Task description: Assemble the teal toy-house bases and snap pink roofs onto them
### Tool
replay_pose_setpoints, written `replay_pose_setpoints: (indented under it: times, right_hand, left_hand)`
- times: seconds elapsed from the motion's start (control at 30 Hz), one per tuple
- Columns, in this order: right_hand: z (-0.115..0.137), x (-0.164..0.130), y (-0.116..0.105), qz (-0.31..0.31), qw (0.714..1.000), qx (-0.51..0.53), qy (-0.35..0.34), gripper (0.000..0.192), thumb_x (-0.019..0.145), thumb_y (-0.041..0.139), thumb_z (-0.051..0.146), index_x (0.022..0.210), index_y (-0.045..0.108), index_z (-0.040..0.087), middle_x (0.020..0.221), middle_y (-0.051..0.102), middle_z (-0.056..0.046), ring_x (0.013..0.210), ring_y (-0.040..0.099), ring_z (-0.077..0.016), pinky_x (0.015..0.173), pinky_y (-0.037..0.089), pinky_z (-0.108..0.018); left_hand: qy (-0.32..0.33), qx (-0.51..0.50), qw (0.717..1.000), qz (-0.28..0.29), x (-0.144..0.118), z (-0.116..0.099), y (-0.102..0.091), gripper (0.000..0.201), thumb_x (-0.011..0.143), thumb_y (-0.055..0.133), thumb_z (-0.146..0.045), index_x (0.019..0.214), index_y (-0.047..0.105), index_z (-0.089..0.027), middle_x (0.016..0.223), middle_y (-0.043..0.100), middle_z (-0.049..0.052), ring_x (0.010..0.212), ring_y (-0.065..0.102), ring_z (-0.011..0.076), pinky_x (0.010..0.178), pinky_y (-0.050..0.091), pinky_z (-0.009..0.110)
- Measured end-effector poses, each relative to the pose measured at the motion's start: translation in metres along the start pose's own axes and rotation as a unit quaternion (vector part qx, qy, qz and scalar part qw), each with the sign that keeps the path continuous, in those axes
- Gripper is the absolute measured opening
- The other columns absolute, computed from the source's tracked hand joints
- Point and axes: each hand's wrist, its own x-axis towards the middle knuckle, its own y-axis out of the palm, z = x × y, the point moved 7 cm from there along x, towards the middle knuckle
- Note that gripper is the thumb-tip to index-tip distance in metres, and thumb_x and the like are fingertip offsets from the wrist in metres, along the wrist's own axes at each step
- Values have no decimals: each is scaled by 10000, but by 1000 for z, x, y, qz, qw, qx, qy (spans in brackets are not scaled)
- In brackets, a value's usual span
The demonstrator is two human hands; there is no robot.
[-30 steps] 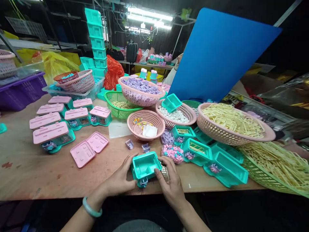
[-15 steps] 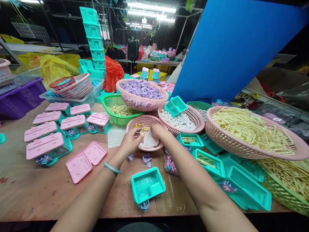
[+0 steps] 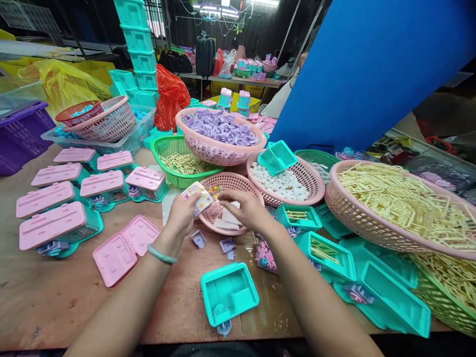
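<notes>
- Since the earlier frame, our left hand (image 3: 184, 210) has lifted a sticker sheet (image 3: 200, 197) out of the pink basket (image 3: 215, 218), pinching it.
- Our right hand (image 3: 243, 208) hovers over the basket, fingers loosely curled, empty.
- A teal tray (image 3: 229, 293) sits on the surface near us.

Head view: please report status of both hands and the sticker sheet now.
Left hand pinching sticker sheet at small pink basket rim. Right hand over basket, holding nothing visible. Teal tray lies untouched near table edge. Nothing blocking.
</notes>
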Motion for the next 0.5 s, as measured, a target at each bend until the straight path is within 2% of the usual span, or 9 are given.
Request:
replay_pose_setpoints:
  times: [0.1,0.2,0.27,0.37,0.43,0.5]
  right_hand:
    - [-34,23,17,71,989,-68,111,204,923,580,123,1012,755,178,1092,775,-106,1055,698,-247,915,501,-331]
    - [-48,47,42,129,979,-86,130,70,823,725,144,877,764,166,951,783,-121,942,713,-255,861,517,-334]
    - [-50,57,55,146,975,-86,141,80,789,789,189,841,739,154,905,767,-103,895,704,-227,851,530,-350]
    - [-47,59,59,130,981,-54,134,131,758,802,167,714,680,149,819,731,-74,841,687,-209,829,531,-352]
    - [-41,54,48,90,990,-9,111,143,763,763,130,680,651,163,850,727,-73,881,679,-208,839,514,-319]
    - [-34,44,29,30,995,41,89,83,856,672,179,776,649,172,952,723,-69,944,664,-193,860,506,-303]
  left_hand:
    - [11,1,999,-34,-1,0,-20,371,560,940,-242,840,728,-124,767,779,26,668,735,168,659,616,268]
    - [7,6,999,-39,-9,1,-29,366,559,947,-255,830,737,-125,762,785,27,662,732,163,647,610,254]
    - [-5,8,999,-31,-16,3,-32,338,575,936,-267,813,743,-123,766,790,42,662,735,171,640,609,259]
    - [-26,13,999,-13,-24,5,-36,338,579,917,-261,842,762,-116,814,803,78,695,751,204,662,616,295]
    - [-31,19,999,-10,-28,4,-41,373,557,924,-251,864,769,-108,846,809,95,726,759,220,690,618,315]
    - [-24,28,999,-15,-29,3,-45,407,531,944,-264,862,770,-105,854,812,98,740,759,221,714,614,321]
